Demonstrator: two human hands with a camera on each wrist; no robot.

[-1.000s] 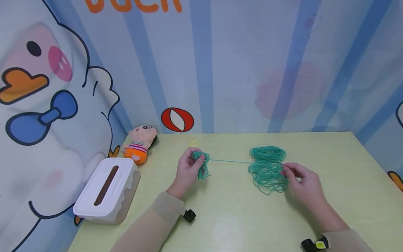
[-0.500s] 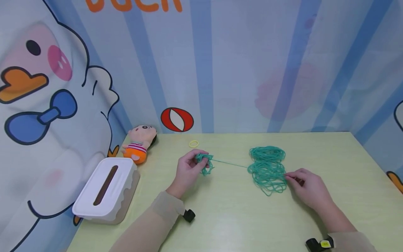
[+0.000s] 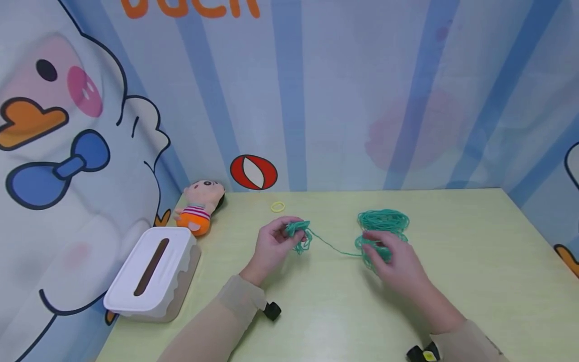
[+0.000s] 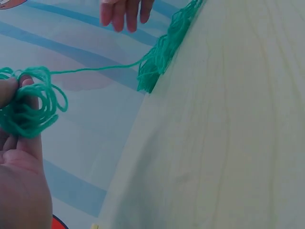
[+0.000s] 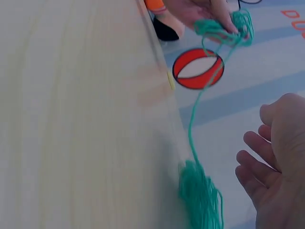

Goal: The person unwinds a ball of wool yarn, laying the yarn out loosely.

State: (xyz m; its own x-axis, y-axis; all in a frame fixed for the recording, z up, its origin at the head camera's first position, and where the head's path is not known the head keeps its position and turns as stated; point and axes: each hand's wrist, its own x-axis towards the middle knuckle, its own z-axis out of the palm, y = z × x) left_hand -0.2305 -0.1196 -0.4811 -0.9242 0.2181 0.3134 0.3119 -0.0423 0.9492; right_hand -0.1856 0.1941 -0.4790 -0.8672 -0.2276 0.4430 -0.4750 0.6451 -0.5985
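Note:
My left hand pinches a small looped bundle of green yarn between thumb and fingers, lifted over the table. From it a slack strand sags across to a larger pile of green yarn, which lies on the table in two loose coils, one behind the other. Over the nearer coil hovers my right hand, covering part of it in the head view. Its fingers are relaxed and apart, and in the right wrist view nothing is between them; the pile shows beside the hand there.
A small yellow ring lies near the table's back edge, behind my left hand. A plush doll and a box with a white slotted lid stand at the left. A printed curtain hangs behind the table.
My right hand has left the right edge of the yarn pile and moved left over the nearer coil. The strand has gone from taut to slack. The left hand has shifted slightly right.

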